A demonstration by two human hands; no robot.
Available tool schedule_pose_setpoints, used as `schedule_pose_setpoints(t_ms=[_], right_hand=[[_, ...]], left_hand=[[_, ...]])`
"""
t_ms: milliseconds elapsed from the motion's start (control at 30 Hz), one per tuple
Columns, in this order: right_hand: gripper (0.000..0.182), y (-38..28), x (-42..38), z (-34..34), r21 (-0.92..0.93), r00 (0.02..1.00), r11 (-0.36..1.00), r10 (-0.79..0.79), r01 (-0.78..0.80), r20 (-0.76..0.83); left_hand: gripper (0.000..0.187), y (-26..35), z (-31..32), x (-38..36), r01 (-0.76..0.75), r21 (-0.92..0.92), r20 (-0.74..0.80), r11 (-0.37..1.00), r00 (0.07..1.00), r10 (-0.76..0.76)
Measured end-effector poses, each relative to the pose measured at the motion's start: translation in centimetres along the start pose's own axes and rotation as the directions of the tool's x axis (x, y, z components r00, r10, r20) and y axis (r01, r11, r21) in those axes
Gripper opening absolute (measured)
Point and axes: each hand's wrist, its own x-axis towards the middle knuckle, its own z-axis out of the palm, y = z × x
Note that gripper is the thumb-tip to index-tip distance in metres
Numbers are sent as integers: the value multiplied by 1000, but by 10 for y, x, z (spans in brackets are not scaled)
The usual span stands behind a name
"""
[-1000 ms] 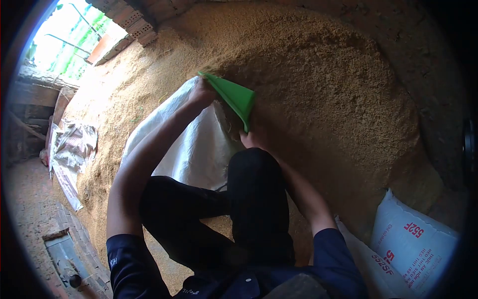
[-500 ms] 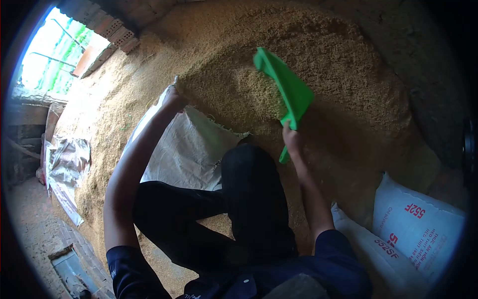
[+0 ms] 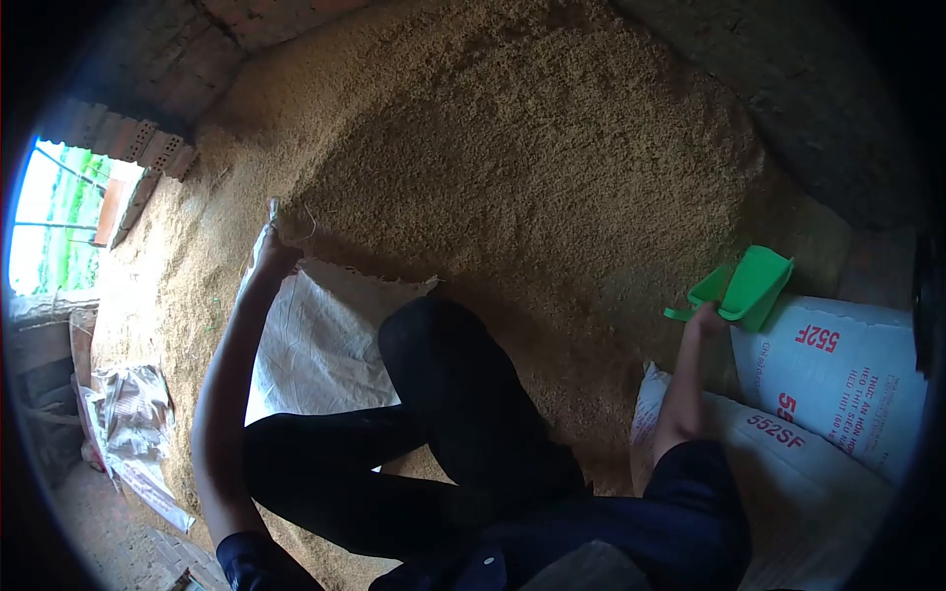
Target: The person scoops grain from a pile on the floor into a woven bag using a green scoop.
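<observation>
My left hand (image 3: 280,258) is closed on the gathered rim of a white woven sack (image 3: 320,330), which lies in front of my bent knees with its mouth toward the heap. A green plastic scoop (image 3: 757,286) is in my right hand (image 3: 708,319), out to the right, gripped by its handle. The scoop is tilted, close over the top of a printed white sack. A large heap of tan grain (image 3: 532,167) fills the space ahead of me. The inside of the sack is mostly hidden from this angle.
Two filled sacks with red print, one sack (image 3: 838,364) and another sack (image 3: 778,463), lie at the right. A crumpled white sack (image 3: 133,414) rests at the left. Hollow bricks (image 3: 148,143) edge a bright opening at upper left.
My right hand has swung the green scoop from over the grain heap to the right, beside the printed sacks. My view has shifted, and my left hand still holds the sack rim.
</observation>
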Motion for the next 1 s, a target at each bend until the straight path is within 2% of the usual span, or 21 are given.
schedule_pose_setpoints(t_ms=[33, 67, 133, 167, 233, 300, 333, 367, 400, 600, 633, 667, 700, 767, 800, 867, 900, 1000], right_hand=[[41, -7, -2, 10, 65, 999, 997, 50, -51, 16], [41, -8, -7, 14, 64, 999, 997, 49, -50, 14], [41, -30, -50, 6, 211, 991, 974, 53, -79, 123], [41, -24, -59, 16, 209, 991, 975, 55, -80, 123], [43, -13, -75, 37, 298, 964, 917, -253, 265, -77], [37, -17, -104, 45, 168, 948, 933, -310, 318, -75], [37, -51, -135, 16, 81, 970, 983, -177, 166, 164], [40, -51, -148, 24, 173, 967, 981, -130, 93, 217], [40, -51, -161, 29, 173, 968, 981, -127, 90, 216], [44, -51, -232, 67, 330, 864, 940, -232, 82, 447], [44, -66, -248, 59, 293, 810, 951, -244, 94, 534], [44, -79, -265, 49, 257, 748, 960, -250, 109, 615], [44, -92, -285, 37, 257, 740, 960, -252, 110, 624], [42, -115, -321, 20, 201, 636, 958, -286, 205, 717], [42, -116, -332, 24, 212, 616, 954, -298, 210, 730], [40, -115, -355, 31, 247, 454, 942, -328, 228, 829], [40, -116, -365, 31, 256, 431, 938, -337, 235, 837], [41, -125, -388, 25, 341, 178, 820, -461, 460, 869]], left_hand=[[69, 2, 2, -1, 1, -6, 2, 1000, 1000, -1], [70, 3, 2, -2, -9, -22, 20, 1000, 1000, 9], [71, 0, 1, 3, -20, -34, 37, 999, 999, 21], [74, -11, 3, 11, -30, -72, 44, 997, 999, 33], [76, -9, 5, 14, -41, -115, 51, 993, 998, 48], [79, 5, 5, 9, 58, -93, 81, 994, 995, -51], [79, 5, 6, 11, 56, -92, 81, 994, 996, -48], [79, 4, 7, 13, 53, -88, 86, 995, 995, -45], [78, 4, 8, 14, 50, -83, 93, 995, 995, -42], [65, 15, 10, 11, 81, -52, 160, 995, 984, -72], [65, 11, 9, 15, 88, -50, 152, 995, 985, -80], [72, 4, 9, 23, 56, -48, 206, 997, 978, -45], [81, -2, 7, 27, 26, -51, 259, 998, 966, -12], [83, 10, 9, 13, 31, -41, 220, 999, 975, -22], [85, 16, 8, 6, 29, -31, 186, 999, 982, -22], [89, 10, 5, 8, 43, -46, 173, 998, 984, -35], [90, 11, 4, 3, 14, -89, 184, 996, 983, 3], [92, 20, 2, -9, -22, -130, 160, 991, 986, 43]])
